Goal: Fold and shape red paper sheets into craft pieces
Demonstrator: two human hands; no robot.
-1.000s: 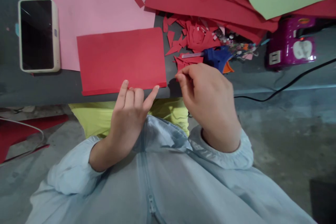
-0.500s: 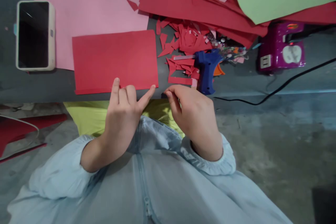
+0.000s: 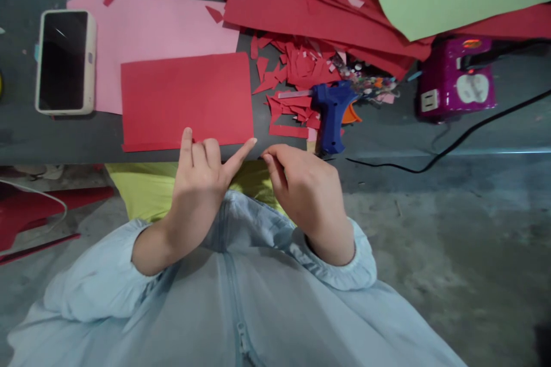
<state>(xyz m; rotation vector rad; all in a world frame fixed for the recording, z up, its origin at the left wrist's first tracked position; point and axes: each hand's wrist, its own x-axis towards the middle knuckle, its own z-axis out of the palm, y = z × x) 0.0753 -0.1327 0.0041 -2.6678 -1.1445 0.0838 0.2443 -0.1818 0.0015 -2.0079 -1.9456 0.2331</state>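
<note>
A dark grey table (image 3: 64, 137) fills the upper half of the view. At 12 to 1 o'clock lies a loose heap of large red paper sheets (image 3: 301, 11), with a pale green paper sheet (image 3: 451, 0) on top of it at 1 o'clock. A pink paper sheet (image 3: 163, 23) lies flat at 11 o'clock. Overlapping its near edge is a red rectangular paper sheet (image 3: 185, 97), just left of centre, its near edge close to the table's edge.

The left hand (image 3: 200, 175) rests on that near edge. One finger is stretched onto the paper, the thumb reaches to the near right corner, and the fingers between are curled; it grips nothing. The right hand (image 3: 307, 189), at 4 o'clock from the sheet, hovers at the table's edge with its fingertips (image 3: 269, 157) pinched narrow; whether they hold anything I cannot tell.

A purple plastic appliance (image 3: 451, 77) stands at 2 o'clock. A cream-cased phone (image 3: 64, 62) lies at 9 o'clock, screen dark. A blue hot-glue gun (image 3: 329, 114) lies right of centre, beside small red paper scraps (image 3: 297, 66).
</note>
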